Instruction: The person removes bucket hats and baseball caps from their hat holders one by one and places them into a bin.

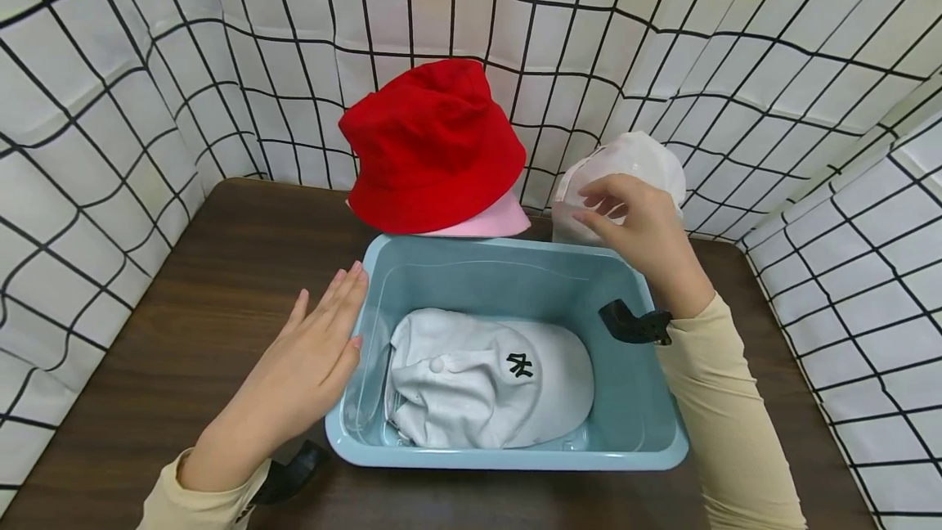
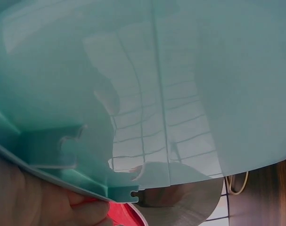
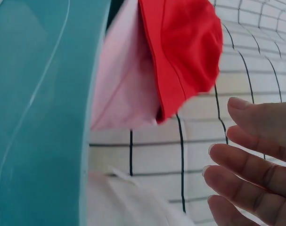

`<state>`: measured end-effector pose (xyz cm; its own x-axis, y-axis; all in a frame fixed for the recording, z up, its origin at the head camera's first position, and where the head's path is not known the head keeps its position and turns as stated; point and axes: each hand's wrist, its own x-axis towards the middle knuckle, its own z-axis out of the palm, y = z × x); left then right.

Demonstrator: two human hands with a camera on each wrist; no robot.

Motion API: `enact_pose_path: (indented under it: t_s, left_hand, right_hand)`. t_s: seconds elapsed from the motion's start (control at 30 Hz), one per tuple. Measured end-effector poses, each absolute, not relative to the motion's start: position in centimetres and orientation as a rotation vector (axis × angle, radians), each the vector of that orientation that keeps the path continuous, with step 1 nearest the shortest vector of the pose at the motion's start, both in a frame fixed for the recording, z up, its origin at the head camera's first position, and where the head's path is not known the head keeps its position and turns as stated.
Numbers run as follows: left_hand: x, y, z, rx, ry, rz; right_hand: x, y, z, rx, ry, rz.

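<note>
A white baseball cap (image 1: 493, 379) with a dark logo lies inside the light blue plastic bin (image 1: 508, 459). My left hand (image 1: 309, 358) lies along the bin's left rim, fingers straight and held together. Behind the right rear corner sits another white cap (image 1: 648, 160), partly hidden by my right hand (image 1: 636, 223). That hand hovers in front of it with bent, spread fingers and holds nothing; the right wrist view shows the fingers (image 3: 241, 165) apart from the cap. A red bucket hat (image 1: 437, 150) rests on a pink hat (image 1: 489, 219) behind the bin.
The bin stands on a dark wooden table (image 1: 162, 334). Black wire grid panels (image 1: 294, 47) with white sheeting behind them enclose the back and both sides. A dark wrist camera (image 1: 634, 324) on the right arm sits above the bin's right side.
</note>
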<state>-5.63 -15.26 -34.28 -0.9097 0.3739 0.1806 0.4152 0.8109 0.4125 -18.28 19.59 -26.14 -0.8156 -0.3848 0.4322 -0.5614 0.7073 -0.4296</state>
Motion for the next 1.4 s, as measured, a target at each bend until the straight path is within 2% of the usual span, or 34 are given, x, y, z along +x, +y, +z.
enact_pose_path:
  t_s: [0.77,1.4]
  left_hand:
    - [-5.6,-15.3,-34.5,-0.638,-2.875,-0.695]
    - [-5.5,-15.3,-34.7,-0.643,-2.839,-0.717]
  right_hand:
    - [-17.2,24.8,-25.8,0.46,-2.493,0.762]
    - [-18.0,27.5,-28.0,0.287,-2.525,0.725]
